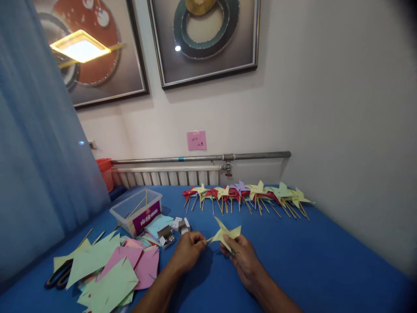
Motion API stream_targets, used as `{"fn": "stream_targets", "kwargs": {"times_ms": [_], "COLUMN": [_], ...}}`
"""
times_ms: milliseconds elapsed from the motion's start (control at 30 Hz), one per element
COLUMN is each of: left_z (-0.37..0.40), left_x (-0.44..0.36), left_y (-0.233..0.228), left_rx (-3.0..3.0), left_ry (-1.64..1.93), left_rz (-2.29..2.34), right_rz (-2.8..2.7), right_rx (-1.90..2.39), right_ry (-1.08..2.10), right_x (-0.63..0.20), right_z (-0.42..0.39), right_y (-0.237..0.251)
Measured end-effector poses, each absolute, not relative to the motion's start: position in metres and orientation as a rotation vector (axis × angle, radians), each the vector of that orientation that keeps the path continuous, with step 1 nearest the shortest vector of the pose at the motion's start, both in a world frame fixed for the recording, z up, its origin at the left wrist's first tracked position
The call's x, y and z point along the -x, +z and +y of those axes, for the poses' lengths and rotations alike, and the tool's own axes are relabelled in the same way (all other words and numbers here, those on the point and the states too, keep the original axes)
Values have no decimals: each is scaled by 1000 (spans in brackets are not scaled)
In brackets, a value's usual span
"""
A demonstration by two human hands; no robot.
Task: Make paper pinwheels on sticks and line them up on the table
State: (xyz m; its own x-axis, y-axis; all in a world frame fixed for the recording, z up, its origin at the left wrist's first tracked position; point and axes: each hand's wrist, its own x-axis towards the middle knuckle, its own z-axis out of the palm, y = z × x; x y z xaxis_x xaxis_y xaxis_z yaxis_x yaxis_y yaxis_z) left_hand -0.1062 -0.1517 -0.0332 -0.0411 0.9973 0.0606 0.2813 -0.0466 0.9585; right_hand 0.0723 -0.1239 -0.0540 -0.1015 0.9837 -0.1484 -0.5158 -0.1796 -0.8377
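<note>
A pale yellow paper pinwheel (224,232) is held over the blue table, between my two hands. My right hand (243,256) pinches its folded blades, thumb on top. Fingers closed, my left hand (192,248) grips the wooden stick (209,240), of which only a short length shows beside the blades. What lies inside the left fist is hidden. Just beyond that hand, small opened boxes (167,237) stand, one with shiny metal bits in it. Cut paper squares (114,282) in green, pink and yellow are piled to the left.
Finished pinwheels (239,191) lie in a row along the table's far edge. A clear plastic box (137,213) holding sticks stands at the left. Black-handled scissors (58,274) lie partly under the paper. A blue curtain (42,143) hangs at left; a radiator (166,176) is behind.
</note>
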Motion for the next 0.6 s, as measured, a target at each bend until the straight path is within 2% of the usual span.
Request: {"fn": "stream_targets", "kwargs": {"times_ms": [600], "left_z": [-154], "left_x": [101], "left_y": [-27], "left_rx": [-1505], "left_ry": [960], "left_rz": [1531], "right_rz": [-717], "right_rx": [862], "right_ry": [1565], "right_x": [-73], "right_z": [-124], "right_y": [-52]}}
